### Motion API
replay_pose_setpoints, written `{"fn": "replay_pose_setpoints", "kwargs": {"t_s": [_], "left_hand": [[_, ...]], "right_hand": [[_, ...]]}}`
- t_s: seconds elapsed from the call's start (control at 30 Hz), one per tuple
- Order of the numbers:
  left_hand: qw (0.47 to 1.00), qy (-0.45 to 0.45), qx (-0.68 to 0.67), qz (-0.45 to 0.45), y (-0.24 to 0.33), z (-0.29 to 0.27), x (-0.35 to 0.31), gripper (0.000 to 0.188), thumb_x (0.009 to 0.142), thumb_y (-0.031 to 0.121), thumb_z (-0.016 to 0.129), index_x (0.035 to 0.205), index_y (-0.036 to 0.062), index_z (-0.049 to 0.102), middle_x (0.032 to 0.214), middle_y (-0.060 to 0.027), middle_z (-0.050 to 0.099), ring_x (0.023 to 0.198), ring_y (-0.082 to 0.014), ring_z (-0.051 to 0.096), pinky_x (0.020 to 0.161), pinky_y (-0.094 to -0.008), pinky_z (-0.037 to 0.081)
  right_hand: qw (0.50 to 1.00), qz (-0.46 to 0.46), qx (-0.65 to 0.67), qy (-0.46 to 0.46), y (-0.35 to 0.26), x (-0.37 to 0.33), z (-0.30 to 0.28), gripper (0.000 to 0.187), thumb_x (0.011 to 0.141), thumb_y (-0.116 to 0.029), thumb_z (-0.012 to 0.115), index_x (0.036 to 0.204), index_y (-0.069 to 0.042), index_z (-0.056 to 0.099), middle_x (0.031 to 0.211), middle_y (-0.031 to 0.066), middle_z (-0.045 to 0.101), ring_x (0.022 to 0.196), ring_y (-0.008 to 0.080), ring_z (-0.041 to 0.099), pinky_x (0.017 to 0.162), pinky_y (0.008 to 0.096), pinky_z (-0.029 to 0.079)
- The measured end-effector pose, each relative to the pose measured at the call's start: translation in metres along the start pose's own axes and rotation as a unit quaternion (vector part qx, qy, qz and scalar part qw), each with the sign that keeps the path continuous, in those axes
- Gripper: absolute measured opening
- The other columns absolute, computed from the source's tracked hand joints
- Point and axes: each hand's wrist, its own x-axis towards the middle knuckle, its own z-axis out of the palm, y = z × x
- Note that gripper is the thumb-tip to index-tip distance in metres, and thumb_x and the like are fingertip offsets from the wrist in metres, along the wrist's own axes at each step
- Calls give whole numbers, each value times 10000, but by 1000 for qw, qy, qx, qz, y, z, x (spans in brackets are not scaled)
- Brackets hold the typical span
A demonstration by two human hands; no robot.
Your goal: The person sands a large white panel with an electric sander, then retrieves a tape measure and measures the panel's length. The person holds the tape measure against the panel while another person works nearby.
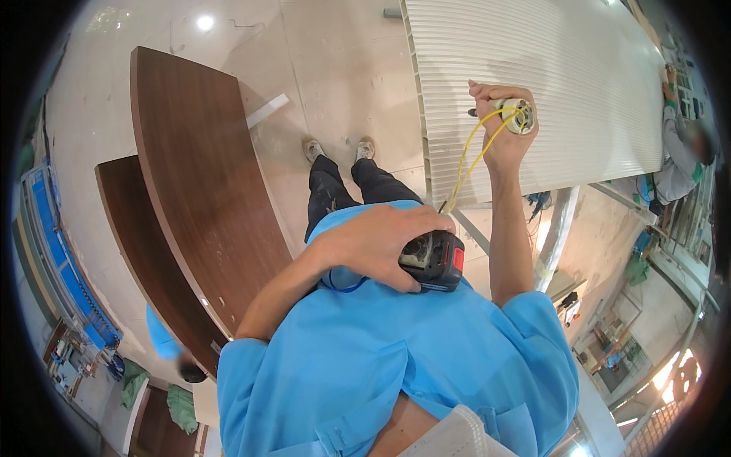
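My left hand (pixel 373 244) is wrapped round a black battery pack (pixel 438 266) with a red patch, held against the front of my blue shirt. Out to the right, my right hand (pixel 504 148) grips a whitish cylindrical tool (pixel 518 118), its round end turned up and a small dark tip poking out on the left. Two yellow wires (pixel 466 161) loop from that round end down toward the battery pack. Where they join it is hidden beside my left fingers. The tool is above the near part of a white ribbed panel (pixel 563 68).
Dark brown curved boards (pixel 198 167) stand close on my left. A metal support (pixel 556 236) is under the panel on the right. Another person (pixel 678 160) is at the panel's far right side, and one in blue (pixel 160 331) is behind the boards. A pale strip (pixel 266 110) lies on the floor.
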Motion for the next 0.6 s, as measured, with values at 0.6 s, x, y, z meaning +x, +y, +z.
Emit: {"fn": "replay_pose_setpoints", "kwargs": {"t_s": [0.6], "left_hand": [[1000,19,-8,23,-1,-3,8,867,627,308,843,1396,89,506,1194,-143,629,991,-377,676,824,-454,551]], "right_hand": [[999,25,-21,-10,5,13,4,200,846,137,660,986,2,612,940,160,711,964,256,719,1009,491,571]]}}
